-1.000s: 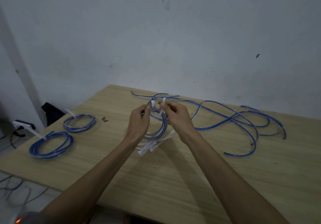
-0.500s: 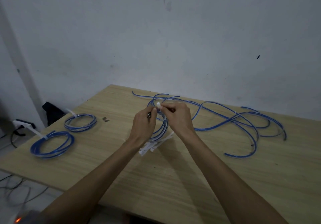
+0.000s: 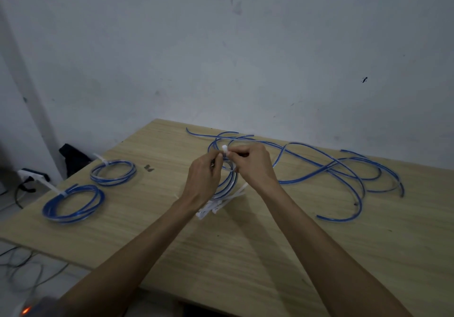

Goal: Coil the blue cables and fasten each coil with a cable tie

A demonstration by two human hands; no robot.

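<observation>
At the far left, past the table (image 3: 245, 255) edge, a white power strip (image 3: 32, 175) and dark cords (image 3: 22, 265) lie on the floor, and a dark bag (image 3: 72, 155) sits against the wall. On the left end of the table lie two finished coils, each flat and closed with a white tie: the near coil (image 3: 73, 205) close to the front edge, with its tie tail pointing up and left, and the far coil (image 3: 113, 172) just beyond it, apart from it. A small dark mark (image 3: 148, 168) shows on the wood to the right of the far coil.

In the middle, both hands meet above the table. The left hand (image 3: 204, 181) has its fingers curled round the top of a third coil (image 3: 227, 186), which hangs down between the two hands, held roughly upright. The right hand (image 3: 253, 166) pinches a white tie (image 3: 224, 149) at the top of that coil, thumb and forefinger closed on it; the tie's end sticks up just above the fingertips. So the left grip is clamped on the coil and the right grip is clamped on the tie. Under the hands, a bunch of spare ties (image 3: 216, 206) lies on the table, fanned out toward the right wrist.

To the right, loose cables (image 3: 344, 169) sprawl in wide, overlapping loops across the back and right part of the table, with one end curling toward the front.
</observation>
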